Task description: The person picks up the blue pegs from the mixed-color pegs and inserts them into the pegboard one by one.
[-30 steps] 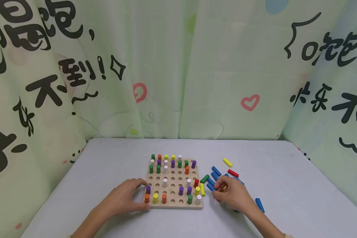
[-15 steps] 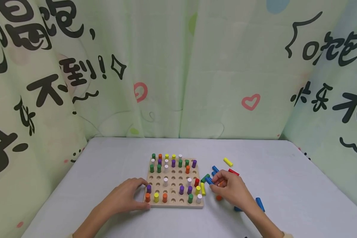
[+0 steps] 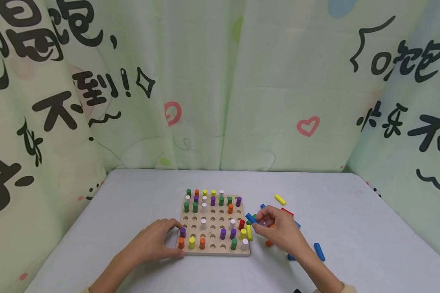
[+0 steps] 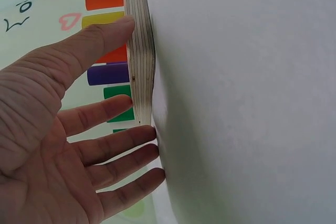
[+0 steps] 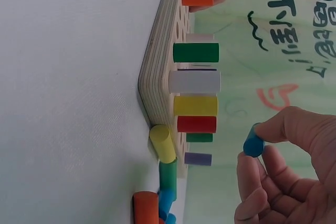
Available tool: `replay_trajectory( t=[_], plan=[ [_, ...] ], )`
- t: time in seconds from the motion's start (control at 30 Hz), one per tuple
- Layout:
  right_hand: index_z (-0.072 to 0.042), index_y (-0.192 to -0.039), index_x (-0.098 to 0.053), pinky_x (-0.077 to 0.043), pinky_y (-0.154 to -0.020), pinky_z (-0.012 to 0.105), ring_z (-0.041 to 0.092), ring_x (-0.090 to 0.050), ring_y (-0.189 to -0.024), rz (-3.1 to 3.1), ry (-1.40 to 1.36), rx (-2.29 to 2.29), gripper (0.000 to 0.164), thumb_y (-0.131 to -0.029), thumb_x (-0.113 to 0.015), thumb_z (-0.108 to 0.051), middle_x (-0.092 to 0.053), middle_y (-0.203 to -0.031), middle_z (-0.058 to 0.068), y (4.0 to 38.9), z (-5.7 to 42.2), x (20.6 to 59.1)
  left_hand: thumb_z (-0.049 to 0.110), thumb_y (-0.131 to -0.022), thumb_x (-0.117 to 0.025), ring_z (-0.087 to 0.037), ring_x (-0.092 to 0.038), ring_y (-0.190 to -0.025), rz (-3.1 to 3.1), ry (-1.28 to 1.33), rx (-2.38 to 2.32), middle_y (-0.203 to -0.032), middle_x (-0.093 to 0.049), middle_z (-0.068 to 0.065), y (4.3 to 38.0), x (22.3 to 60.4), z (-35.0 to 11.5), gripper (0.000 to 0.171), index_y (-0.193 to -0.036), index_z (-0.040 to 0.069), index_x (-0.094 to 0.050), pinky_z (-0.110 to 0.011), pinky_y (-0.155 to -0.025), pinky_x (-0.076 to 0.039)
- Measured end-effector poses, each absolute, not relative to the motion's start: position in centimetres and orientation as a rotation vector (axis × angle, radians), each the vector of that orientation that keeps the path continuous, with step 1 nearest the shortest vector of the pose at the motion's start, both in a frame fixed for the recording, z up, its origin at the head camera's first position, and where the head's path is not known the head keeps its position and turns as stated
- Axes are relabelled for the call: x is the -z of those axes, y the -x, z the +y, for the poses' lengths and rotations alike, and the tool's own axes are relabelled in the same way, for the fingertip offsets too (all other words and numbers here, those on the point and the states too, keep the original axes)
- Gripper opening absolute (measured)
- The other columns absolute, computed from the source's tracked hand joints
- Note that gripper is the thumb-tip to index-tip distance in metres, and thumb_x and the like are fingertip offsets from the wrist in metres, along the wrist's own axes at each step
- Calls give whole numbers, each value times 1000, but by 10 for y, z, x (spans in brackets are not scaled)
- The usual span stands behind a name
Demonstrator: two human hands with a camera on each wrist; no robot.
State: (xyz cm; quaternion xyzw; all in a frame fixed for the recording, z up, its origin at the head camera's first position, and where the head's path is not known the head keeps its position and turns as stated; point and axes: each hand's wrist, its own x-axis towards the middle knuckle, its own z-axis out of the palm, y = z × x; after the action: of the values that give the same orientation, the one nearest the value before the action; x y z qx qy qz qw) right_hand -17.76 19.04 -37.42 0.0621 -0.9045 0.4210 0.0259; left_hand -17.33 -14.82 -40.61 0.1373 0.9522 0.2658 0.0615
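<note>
A wooden pegboard [image 3: 217,255] with rows of round holes holds many coloured upright pegs. My left hand [image 3: 152,242] rests at its front left corner, thumb at the front edge and index fingertip at the left side. In the left wrist view its fingers [image 4: 113,144] are spread and nearly straight, along the board's edge. Thumb and fingertips of my right hand [image 3: 280,228] pinch a blue peg [image 3: 250,218], tilted, close to the board's right edge. In the right wrist view this blue peg [image 5: 254,142] is off the table, beside the standing pegs.
Right of the board lie loose pegs: a yellow peg [image 3: 249,232] along its edge, a green one partly hidden, and several blue and orange ones under my right hand. Another yellow peg [image 3: 280,199] and a red peg [image 3: 287,211] lie farther back. A blue peg [image 3: 319,252] lies right of my forearm.
My right hand has picked a blue peg out of the loose pile and moved left with it to the board's right side. The left hand has stayed at the corner.
</note>
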Motion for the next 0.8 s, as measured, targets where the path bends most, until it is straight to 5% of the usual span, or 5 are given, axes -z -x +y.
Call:
replay_trajectory(
  t=[0.37, 0.6, 0.8],
  plan=[
    [-8, -96, -66, -52, -64, 22, 16, -58, -77, -2760, -254, -1354, 18, -85, -81, -8, -63, -83, 1, 181, 176, 370, 41, -68, -95, -31, -61, -119, 2879, -427, -807, -122, -68, -6, 173, 406, -148, 61, -116, 17, -66, -54, -104, -50],
    [-8, -99, -66, -52, -55, 23, 17, -59, -79, -2745, -295, -1413, 18, -87, -80, -9, -64, -84, 1, 183, 170, 369, 41, -69, -95, -32, -60, -121, 2878, -442, -817, -124, -68, -7, 174, 408, -149, 60, -116, 17, -66, -55, -105, -49],
    [-8, -98, -67, -54, -65, 20, 16, -59, -78, -2715, -354, -1404, 16, -87, -79, -7, -64, -84, 0, 187, 165, 371, 41, -68, -95, -32, -60, -122, 2878, -438, -825, -124, -68, -7, 173, 408, -149, 61, -116, 16, -66, -55, -106, -49]
  ],
)
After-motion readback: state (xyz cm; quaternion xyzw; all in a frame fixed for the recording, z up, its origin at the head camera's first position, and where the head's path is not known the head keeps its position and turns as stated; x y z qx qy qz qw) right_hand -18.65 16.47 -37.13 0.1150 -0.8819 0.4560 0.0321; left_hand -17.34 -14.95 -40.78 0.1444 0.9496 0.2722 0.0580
